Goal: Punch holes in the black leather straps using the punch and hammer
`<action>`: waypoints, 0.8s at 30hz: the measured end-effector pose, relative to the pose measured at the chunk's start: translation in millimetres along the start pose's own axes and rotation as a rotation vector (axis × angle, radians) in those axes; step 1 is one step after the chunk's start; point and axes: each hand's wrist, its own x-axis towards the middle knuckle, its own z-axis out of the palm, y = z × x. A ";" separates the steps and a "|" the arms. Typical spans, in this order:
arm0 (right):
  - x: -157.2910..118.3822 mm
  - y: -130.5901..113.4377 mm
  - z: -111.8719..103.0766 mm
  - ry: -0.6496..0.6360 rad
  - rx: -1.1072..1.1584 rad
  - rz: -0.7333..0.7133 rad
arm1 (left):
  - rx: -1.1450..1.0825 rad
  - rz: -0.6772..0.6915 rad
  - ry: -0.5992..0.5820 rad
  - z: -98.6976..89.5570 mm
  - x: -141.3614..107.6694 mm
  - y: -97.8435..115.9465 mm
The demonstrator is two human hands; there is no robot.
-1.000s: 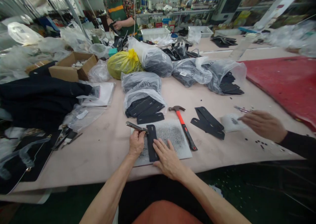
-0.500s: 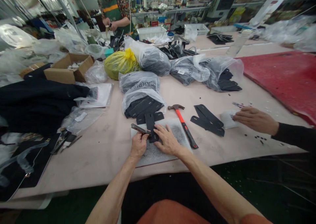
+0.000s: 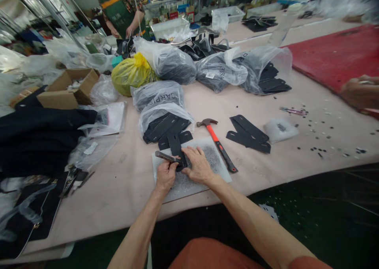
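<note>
My left hand [image 3: 166, 176] is closed around a metal punch [image 3: 166, 156], its lower end against a black strap piece [image 3: 175, 144]. My right hand [image 3: 199, 165] lies with fingers stretched out, pressing the strap's near right side. Under both is a pale speckled board [image 3: 213, 154]. The punch's tip is partly hidden by my left fingers. A claw hammer [image 3: 217, 142] with an orange and black handle rests along the board's right side. Beyond the strap, more black pieces [image 3: 166, 126] spill from a plastic bag [image 3: 160, 95].
Black strips [image 3: 248, 134] and a white foam pad [image 3: 280, 130] lie to the right, near a slim pink tool [image 3: 291, 111] and scattered bits. A co-worker's hand [image 3: 363, 91] is at the right edge. Stuffed bags, a yellow bag [image 3: 133, 75] and a cardboard box [image 3: 68, 89] stand behind.
The co-worker's hand at the right has moved away from the foam pad towards the red sheet; the slim tool now lies loose. My hands keep their places on the strap. The view has tilted down.
</note>
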 end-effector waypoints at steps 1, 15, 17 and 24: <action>-0.1 0.0 0.0 0.002 0.007 0.001 | 0.006 -0.005 0.003 -0.1 0.3 0.6; -0.8 -1.2 -3.8 -0.006 0.033 -0.001 | 0.195 0.088 -0.027 6.4 -2.4 -0.7; -1.2 0.4 -2.8 -0.010 0.039 -0.021 | 0.258 0.125 -0.023 8.8 -2.2 0.1; -2.7 48.0 -42.6 0.215 -0.074 0.167 | 0.366 0.231 -0.025 15.2 -1.2 4.2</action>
